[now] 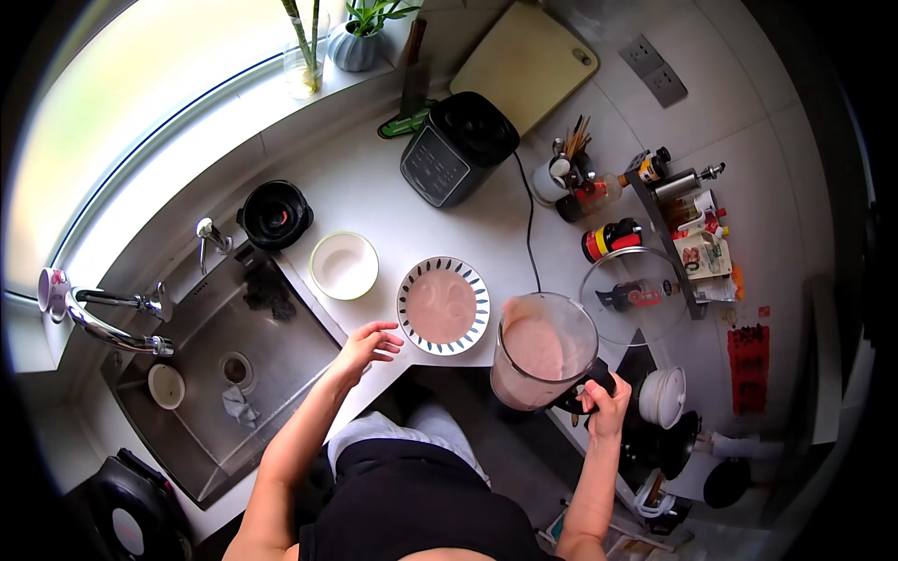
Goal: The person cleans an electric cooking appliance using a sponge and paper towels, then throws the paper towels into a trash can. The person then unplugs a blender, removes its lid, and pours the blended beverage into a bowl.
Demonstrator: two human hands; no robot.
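My right hand point(605, 404) is wrapped round the black handle of a clear blender jug point(544, 351), which holds a pinkish-brown liquid. The jug is at the counter's front edge, right of a white bowl with dark blue marks round its rim point(441, 306). The same pinkish liquid lies in that bowl. Just left of the patterned bowl, my left hand point(371, 347) has its fingers apart and holds nothing. Behind it stands an empty-looking white bowl with a pale green rim point(344, 266).
A black blender base point(458, 150) with a cord stands at the back, near a cutting board point(526, 65). The black jug lid point(275, 215) is beside the sink point(229, 374). Bottles and a glass lid point(635, 295) are at the right.
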